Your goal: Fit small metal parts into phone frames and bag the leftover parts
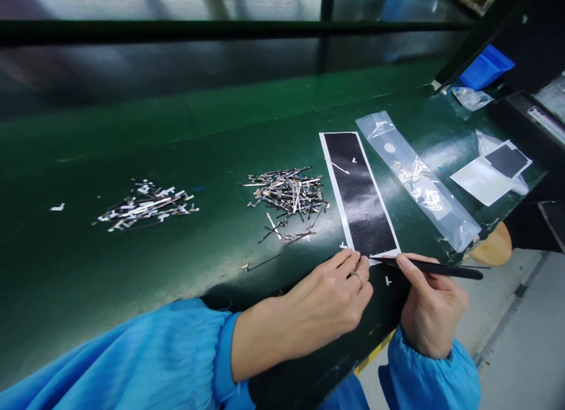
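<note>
At the far left of the green bench [212, 127], a small white scrap [57, 207] lies alone. Next comes a loose pile of thin white and dark strips [148, 209], then a denser, mostly dark heap of similar strips [291, 189], with a few stragglers just below it and a single thin strip [265, 262] nearer the person.

The left hand [324, 295], wearing a ring, reaches in from a blue sleeve [176, 339]. Its fingers lie close together and bent, their tips at the near edge of the white-bordered black sheet [366, 204]; whether they pinch anything cannot be told. The sheet lies slanted on the bench, with a slim white strip [339, 167] and a tiny white piece on its far part.

The right hand [435, 310] pinches black tweezers [450, 270], whose tips point left to the sheet's near edge, close beside the left fingertips. A small white piece [388, 281] lies just below the tweezers. Beyond, to the right, lies a long clear plastic bag [419, 180], then a white card [481, 180] with a dark rectangle.
</note>
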A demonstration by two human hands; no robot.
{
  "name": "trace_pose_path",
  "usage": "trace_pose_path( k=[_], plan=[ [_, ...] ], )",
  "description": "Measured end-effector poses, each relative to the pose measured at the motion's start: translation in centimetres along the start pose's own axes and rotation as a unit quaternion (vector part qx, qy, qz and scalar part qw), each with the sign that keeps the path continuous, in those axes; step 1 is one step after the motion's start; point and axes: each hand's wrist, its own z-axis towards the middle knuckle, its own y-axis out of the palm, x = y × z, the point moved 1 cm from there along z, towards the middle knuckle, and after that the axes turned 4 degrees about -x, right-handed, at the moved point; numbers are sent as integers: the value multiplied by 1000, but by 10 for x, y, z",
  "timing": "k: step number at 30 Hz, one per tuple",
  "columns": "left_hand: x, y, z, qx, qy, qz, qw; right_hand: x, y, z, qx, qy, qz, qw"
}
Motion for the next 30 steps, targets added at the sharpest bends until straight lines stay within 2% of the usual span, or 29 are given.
trace_pose_path(
  k=[8,10,11,13,15,18,20,25,27,30],
  plan=[
    [2,3,-3,38,-20,-59,997,-2,2,-1,27,42,96,994],
    [2,-1,-5,56,-63,-138,987,-5,0,-2,30,61,115,991],
    [2,-3,-5,66,-104,-193,973,-6,-2,-4,27,71,123,989],
    [0,-8,-7,69,-214,-320,920,-10,-4,-7,15,95,141,985],
    [-2,-12,-9,46,-301,-457,835,-15,-5,-11,-4,118,147,982],
    [-4,-13,-11,19,-353,-620,700,-20,-3,-18,-35,130,136,982],
    [-5,-12,-12,15,-368,-667,647,-22,-1,-22,-50,123,127,983],
    [-5,-12,-12,-2,-381,-707,596,-23,1,-25,-75,94,110,987],
    [-5,-13,-11,-2,-378,-716,587,-24,1,-25,-77,84,108,988],
    [-4,-14,-12,-7,-381,-713,589,-26,0,-25,-80,77,106,988]
  ],
)
